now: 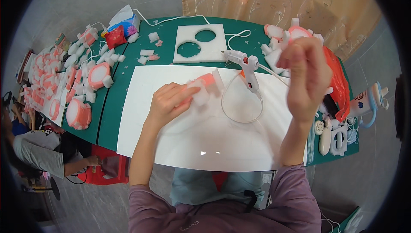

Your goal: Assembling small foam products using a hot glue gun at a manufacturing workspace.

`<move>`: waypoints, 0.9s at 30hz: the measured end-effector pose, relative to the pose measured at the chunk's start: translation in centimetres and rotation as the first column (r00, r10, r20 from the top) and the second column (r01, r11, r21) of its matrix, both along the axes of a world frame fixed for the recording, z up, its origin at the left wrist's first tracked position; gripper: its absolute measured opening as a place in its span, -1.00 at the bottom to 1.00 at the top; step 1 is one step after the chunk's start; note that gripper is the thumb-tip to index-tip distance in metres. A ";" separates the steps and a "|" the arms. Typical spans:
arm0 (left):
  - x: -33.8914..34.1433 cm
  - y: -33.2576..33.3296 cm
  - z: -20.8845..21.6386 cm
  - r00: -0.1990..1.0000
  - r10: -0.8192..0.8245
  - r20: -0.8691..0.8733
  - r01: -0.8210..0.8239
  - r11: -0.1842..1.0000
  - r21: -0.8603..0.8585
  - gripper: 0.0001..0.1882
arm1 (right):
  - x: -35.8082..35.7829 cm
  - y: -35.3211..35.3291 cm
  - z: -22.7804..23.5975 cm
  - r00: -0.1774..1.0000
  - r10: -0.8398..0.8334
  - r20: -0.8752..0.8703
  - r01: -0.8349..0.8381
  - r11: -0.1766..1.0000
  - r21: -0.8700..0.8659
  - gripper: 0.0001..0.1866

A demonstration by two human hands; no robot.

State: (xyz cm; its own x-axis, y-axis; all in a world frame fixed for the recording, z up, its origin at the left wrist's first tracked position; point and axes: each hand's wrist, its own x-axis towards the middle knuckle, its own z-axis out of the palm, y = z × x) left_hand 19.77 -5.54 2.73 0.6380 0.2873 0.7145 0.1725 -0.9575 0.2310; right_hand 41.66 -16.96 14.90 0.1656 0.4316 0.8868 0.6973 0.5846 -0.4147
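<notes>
My left hand (169, 102) is closed around a pink and white foam piece (205, 79) above the white board (214, 143); its fingers cover part of the white foam. My right hand (304, 72) is raised at the right, near the foam pile. Its fingers are curled and slightly blurred, and whatever they may hold cannot be made out. Between my hands lies a white hot glue gun (246, 68), its nozzle by a white foam sheet (205, 55) with two round holes. A thin clear loop (234, 121) lies below the gun.
Many pink and white foam pieces (99, 75) crowd the green table's left. More foam (274, 47) sits at the right, beside a red plastic bag (336, 79) and a cup (366, 100). A tissue pack (124, 19) stands at the back. Another person's arm (81, 164) is at lower left.
</notes>
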 end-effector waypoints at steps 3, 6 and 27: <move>0.3 0.1 -0.5 0.995 0.058 0.086 -0.043 0.985 -0.167 -0.58 | -0.1 -3.2 0.7 0.982 0.067 -0.174 -0.077 0.996 -0.050 -0.93; -0.1 0.3 -1.3 0.958 0.183 0.223 -0.111 0.948 -0.300 -0.55 | -1.0 -5.6 -1.1 0.977 0.010 0.212 0.000 0.999 -0.046 -0.90; -0.2 0.9 -0.9 0.588 0.537 0.605 0.545 0.289 -0.787 -0.36 | 8.3 -48.3 -43.2 0.558 -0.788 0.260 0.063 -0.273 -0.960 -0.78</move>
State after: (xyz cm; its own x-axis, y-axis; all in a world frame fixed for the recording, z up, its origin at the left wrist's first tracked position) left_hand 19.55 -4.61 1.85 0.1049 0.9919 0.0722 -0.5582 -0.0014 0.8297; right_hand 49.99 -65.25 -28.28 0.8535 0.2411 -0.4619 0.0824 -0.9378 -0.3373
